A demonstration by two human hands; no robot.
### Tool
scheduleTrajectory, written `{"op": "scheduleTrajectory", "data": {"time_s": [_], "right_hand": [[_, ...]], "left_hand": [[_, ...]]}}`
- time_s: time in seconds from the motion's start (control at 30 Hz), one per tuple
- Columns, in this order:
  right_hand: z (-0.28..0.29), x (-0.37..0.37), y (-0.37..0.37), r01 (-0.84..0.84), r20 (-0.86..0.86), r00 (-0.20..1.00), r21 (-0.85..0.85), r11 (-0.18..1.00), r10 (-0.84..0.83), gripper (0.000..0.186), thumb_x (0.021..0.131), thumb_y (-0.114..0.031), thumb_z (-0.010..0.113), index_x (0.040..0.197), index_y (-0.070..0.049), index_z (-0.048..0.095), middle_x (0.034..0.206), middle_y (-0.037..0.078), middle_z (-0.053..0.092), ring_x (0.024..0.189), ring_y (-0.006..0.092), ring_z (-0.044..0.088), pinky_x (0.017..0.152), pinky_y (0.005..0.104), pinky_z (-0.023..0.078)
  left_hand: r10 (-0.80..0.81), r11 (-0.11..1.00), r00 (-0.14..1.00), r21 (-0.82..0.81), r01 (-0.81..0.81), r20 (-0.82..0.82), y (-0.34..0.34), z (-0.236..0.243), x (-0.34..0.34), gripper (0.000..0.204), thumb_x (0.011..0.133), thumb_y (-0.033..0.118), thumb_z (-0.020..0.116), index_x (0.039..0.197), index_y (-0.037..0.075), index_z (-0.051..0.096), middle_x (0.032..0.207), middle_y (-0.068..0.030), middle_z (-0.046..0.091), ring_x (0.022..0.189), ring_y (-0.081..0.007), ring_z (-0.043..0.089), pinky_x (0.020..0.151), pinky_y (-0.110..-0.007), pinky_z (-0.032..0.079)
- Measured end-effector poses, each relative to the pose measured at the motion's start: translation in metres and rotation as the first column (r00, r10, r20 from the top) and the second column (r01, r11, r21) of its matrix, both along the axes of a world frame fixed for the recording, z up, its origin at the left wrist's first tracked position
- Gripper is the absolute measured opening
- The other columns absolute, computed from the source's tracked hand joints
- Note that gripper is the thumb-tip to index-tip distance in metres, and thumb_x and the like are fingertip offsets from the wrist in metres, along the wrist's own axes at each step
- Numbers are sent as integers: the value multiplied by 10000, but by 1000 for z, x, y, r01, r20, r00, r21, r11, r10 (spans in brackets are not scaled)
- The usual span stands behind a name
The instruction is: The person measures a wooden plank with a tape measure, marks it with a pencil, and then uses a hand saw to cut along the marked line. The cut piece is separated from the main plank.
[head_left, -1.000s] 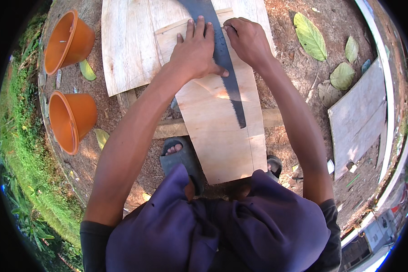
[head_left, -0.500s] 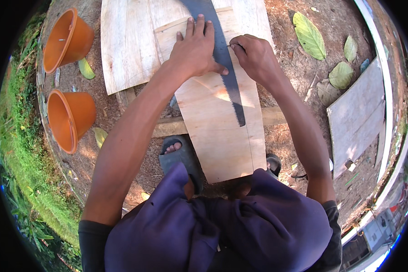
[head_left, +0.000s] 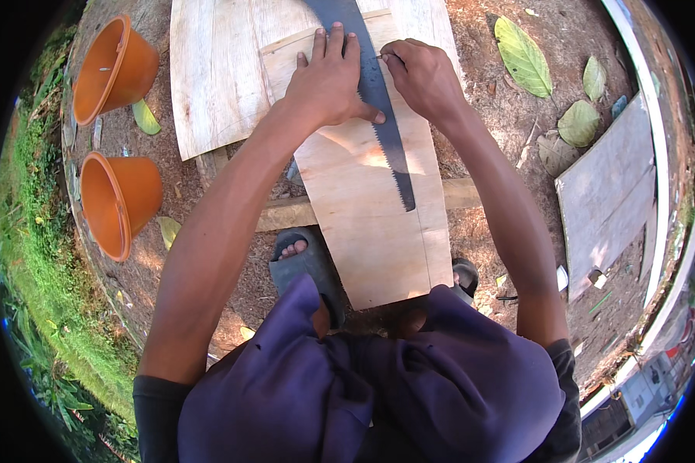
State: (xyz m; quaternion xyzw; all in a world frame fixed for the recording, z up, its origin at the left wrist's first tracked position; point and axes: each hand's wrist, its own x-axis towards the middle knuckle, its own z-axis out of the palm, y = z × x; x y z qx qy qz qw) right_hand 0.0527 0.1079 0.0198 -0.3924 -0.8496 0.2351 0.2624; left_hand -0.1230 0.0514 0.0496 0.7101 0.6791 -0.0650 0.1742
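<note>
A dark hand saw blade [head_left: 390, 147] lies flat along a tapered plywood board [head_left: 355, 239], its toothed edge toward the left. My left hand [head_left: 324, 85] is open, fingers spread, pressing on the blade and the wood beside it; the thumb rests across the blade. To the right, my right hand [head_left: 426, 81] is closed in a pinch on a thin pointed piece, whose tip meets the blade's straight edge. Most of that piece is hidden by my fingers. A thin dark line runs down the board below the saw's tip. The saw's handle is out of view.
Beneath the tapered board lie a wider pale wood sheet [head_left: 216, 85] and a wooden batten [head_left: 286, 214]. Two orange buckets [head_left: 139, 197] lie tipped at the left. At the right are a grey board [head_left: 606, 201] and fallen leaves [head_left: 523, 58]. My sandalled foot [head_left: 297, 262] stands beside the board.
My right hand has slid a little farther up along the blade's straight edge, with the thin piece still pinched. My left hand stays on the saw; the whole view has shifted slightly.
</note>
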Motion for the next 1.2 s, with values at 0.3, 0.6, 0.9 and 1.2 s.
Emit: {"op": "scheduleTrajectory", "data": {"time_s": [0.3, 0.6, 0.9, 1.2], "right_hand": [[24, 32, -48, -36, 156, 986, -175, 984, 64, 155, 956, -87, 590, 988, -8, 720, 896, 198, 693, 861, 402, 681, 757, 482, 553], [28, 53, -83, -60, 55, 996, -215, 975, 73, 140, 956, -83, 608, 1036, -25, 707, 884, 194, 676, 840, 420, 669, 726, 502, 543], [20, 54, -82, -41, 57, 997, -194, 980, 53, 128, 942, -64, 627, 1031, -25, 710, 863, 192, 668, 824, 419, 669, 714, 505, 539], [38, 64, -110, 295, -103, 933, -333, 896, -345, 84, 945, -88, 717, 1004, -31, 698, 914, 143, 727, 689, 249, 672, 626, 377, 536]], "left_hand": [[-13, 1000, 1000, 12, 13, -7, -1, -5, -3, 1463, 586, 713, 896, 1634, -23, 188, 1703, -289, 128, 1580, -456, 152, 1212, -659, 312], [-13, 1000, 1000, 18, 14, -20, -1, -1, -5, 1446, 602, 721, 880, 1632, -21, 188, 1702, -292, 125, 1583, -454, 140, 1214, -653, 313], [-13, 1000, 1000, 4, 13, -3, -1, -4, -3, 1450, 604, 711, 884, 1633, -24, 174, 1704, -288, 115, 1584, -452, 136, 1217, -650, 312], [-2, 997, 1000, -82, 4, 20, 1, 17, -2, 1442, 622, 705, 881, 1614, -67, 175, 1690, -310, 130, 1582, -463, 127, 1220, -640, 317]]}}
